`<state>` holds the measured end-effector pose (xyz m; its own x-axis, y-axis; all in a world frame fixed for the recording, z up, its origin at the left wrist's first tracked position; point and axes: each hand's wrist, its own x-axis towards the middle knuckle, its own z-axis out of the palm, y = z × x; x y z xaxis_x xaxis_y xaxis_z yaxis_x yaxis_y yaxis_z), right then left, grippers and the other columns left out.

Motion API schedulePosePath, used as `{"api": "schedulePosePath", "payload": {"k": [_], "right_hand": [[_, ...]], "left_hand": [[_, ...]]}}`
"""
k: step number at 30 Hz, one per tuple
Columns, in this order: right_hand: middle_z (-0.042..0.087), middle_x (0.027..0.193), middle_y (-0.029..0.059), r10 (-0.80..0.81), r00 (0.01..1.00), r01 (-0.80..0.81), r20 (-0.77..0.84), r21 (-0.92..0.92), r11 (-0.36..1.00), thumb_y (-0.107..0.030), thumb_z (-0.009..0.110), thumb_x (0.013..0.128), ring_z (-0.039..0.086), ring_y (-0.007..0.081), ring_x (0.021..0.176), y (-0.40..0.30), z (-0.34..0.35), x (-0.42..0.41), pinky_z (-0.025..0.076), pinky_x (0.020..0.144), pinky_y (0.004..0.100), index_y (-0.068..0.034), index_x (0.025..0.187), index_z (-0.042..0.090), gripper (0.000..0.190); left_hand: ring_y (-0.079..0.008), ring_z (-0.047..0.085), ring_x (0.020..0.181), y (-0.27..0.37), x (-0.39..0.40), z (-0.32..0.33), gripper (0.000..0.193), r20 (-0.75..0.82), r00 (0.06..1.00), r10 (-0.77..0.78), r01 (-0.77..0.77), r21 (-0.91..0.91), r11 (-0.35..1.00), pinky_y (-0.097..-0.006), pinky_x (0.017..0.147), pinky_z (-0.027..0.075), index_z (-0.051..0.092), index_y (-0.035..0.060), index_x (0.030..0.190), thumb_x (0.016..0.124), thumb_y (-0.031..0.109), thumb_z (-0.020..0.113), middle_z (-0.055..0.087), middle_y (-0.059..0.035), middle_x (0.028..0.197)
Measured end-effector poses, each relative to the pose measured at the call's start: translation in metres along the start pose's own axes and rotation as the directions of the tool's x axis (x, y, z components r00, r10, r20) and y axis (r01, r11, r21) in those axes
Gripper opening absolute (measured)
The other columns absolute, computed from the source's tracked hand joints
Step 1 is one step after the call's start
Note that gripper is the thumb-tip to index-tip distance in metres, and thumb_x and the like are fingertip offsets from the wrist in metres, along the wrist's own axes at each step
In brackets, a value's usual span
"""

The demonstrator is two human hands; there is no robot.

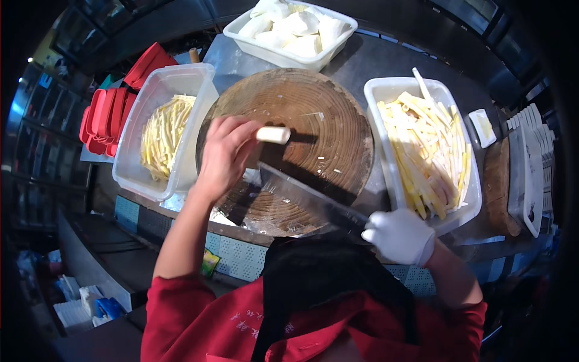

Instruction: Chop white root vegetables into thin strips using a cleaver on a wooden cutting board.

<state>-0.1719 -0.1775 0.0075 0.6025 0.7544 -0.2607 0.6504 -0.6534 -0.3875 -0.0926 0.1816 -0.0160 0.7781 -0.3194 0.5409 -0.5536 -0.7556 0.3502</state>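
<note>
Between its fingertips my left hand grips a short pale stick, apparently peeled bamboo shoot, above a round wooden chopping block. My right hand, in a white glove, is closed round the handle of a broad-bladed kitchen knife. The blade slants across the near half of the block, its tip below the pale stick. Small pale scraps lie on the wood. Left of the block, a translucent plastic bin holds thin yellowish strips. Long yellow-white shoots fill a white tub at right.
Behind the block, another white tub holds large white chunks. Red plastic containers stand left of the bin. A small white dish, a brown wooden piece and a grey plastic container are at far right on the counter.
</note>
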Motion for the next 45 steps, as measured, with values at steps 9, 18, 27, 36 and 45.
{"api": "schedulePosePath", "payload": {"k": [9,18,27,36,45], "right_hand": [[0.065,0.075,0.0208,0.315,0.949,-0.307,-0.016,0.180,0.934,-0.026,0.060,0.095,0.064,0.0432,0.072,-0.019,-0.024,0.026,0.050,0.065,0.0522,-0.003,0.090,0.061,0.024],[0.061,0.069,0.0148,0.216,0.976,-0.216,0.011,0.054,0.975,-0.020,0.058,0.096,0.064,0.0376,0.064,-0.043,-0.048,0.012,0.050,0.057,0.0473,-0.005,0.087,0.060,0.018],[0.065,0.075,0.0209,0.170,0.983,-0.168,0.067,-0.033,0.985,-0.023,0.057,0.097,0.066,0.0415,0.069,-0.056,-0.022,0.100,0.051,0.062,0.0516,-0.005,0.090,0.058,0.020],[0.064,0.077,0.0183,0.193,0.981,-0.193,0.033,0.003,0.981,-0.023,0.059,0.095,0.065,0.0396,0.070,-0.030,-0.026,0.045,0.050,0.063,0.0504,-0.004,0.087,0.061,0.021],[0.062,0.076,0.0178,0.131,0.989,-0.129,0.070,-0.029,0.991,-0.018,0.063,0.093,0.064,0.0393,0.069,-0.044,-0.032,0.037,0.050,0.059,0.0498,-0.002,0.088,0.062,0.017]], "left_hand": [[-0.0316,0.060,0.091,0.053,-0.101,0.051,0.036,-0.048,0.997,-0.056,0.057,0.032,0.998,-0.0419,0.081,0.052,0.069,0.0044,0.110,0.074,0.000,0.075,0.061,-0.0125,0.101],[-0.0326,0.064,0.088,0.051,-0.111,0.056,0.029,-0.198,0.971,-0.133,0.120,-0.076,0.990,-0.0400,0.075,0.054,0.067,0.0008,0.101,0.074,0.000,0.080,0.066,-0.0123,0.098],[-0.0276,0.063,0.091,0.050,-0.110,0.056,0.023,-0.154,0.978,-0.137,0.125,-0.087,0.988,-0.0362,0.078,0.054,0.069,-0.0007,0.098,0.075,0.002,0.075,0.065,-0.0105,0.097],[-0.0293,0.062,0.089,0.061,-0.116,0.054,0.025,-0.167,0.967,-0.190,0.177,-0.087,0.980,-0.0385,0.074,0.053,0.068,0.0018,0.098,0.075,0.002,0.078,0.062,-0.0100,0.094],[-0.0318,0.062,0.088,0.057,-0.112,0.054,0.025,-0.208,0.970,-0.127,0.108,-0.100,0.989,-0.0406,0.076,0.053,0.068,0.0011,0.097,0.074,0.001,0.079,0.064,-0.0110,0.092]]}}
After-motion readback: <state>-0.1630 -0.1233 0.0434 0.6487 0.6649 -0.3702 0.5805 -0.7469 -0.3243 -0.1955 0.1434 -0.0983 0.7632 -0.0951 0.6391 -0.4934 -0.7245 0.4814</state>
